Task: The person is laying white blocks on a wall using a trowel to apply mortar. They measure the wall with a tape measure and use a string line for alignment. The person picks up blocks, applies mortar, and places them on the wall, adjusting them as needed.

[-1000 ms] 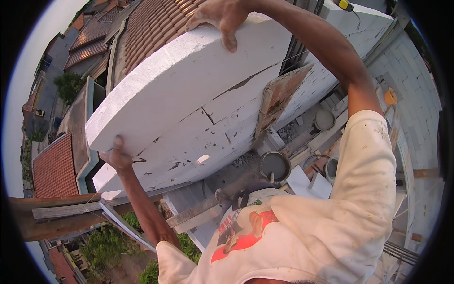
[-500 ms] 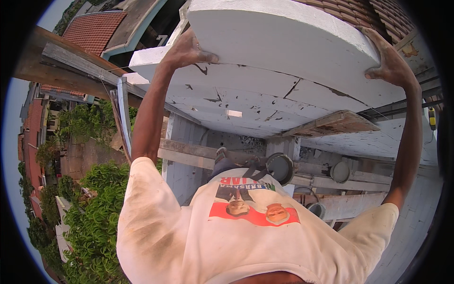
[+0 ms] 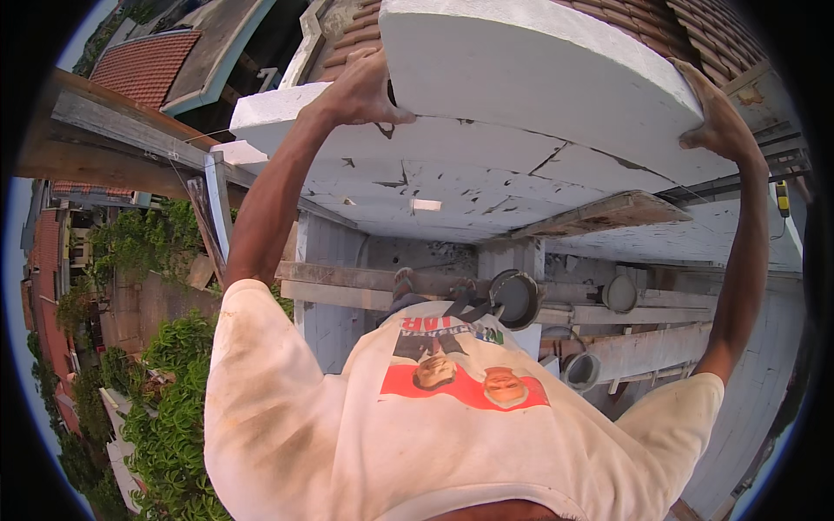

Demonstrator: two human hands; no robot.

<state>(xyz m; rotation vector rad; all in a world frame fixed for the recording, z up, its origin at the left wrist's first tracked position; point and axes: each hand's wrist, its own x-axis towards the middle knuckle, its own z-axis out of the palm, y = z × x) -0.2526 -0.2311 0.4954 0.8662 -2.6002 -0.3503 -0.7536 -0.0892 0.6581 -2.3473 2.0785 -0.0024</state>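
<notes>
The person is holding a big white slab (image 3: 530,95) up at arm's length in front of the chest, high above the ground. The left hand (image 3: 360,87) is gripping its left edge, fingers (image 3: 382,117) curled and clamped on the cracked, flaking underside; the right hand (image 3: 717,117) is clamped on the right edge the same way. Below the slab, grey round buckets (image 3: 517,297) are sitting among wooden beams (image 3: 347,280) on a scaffold. Green bushes (image 3: 174,408) and red tiled roofs (image 3: 143,65) are showing far beneath on the left.
</notes>
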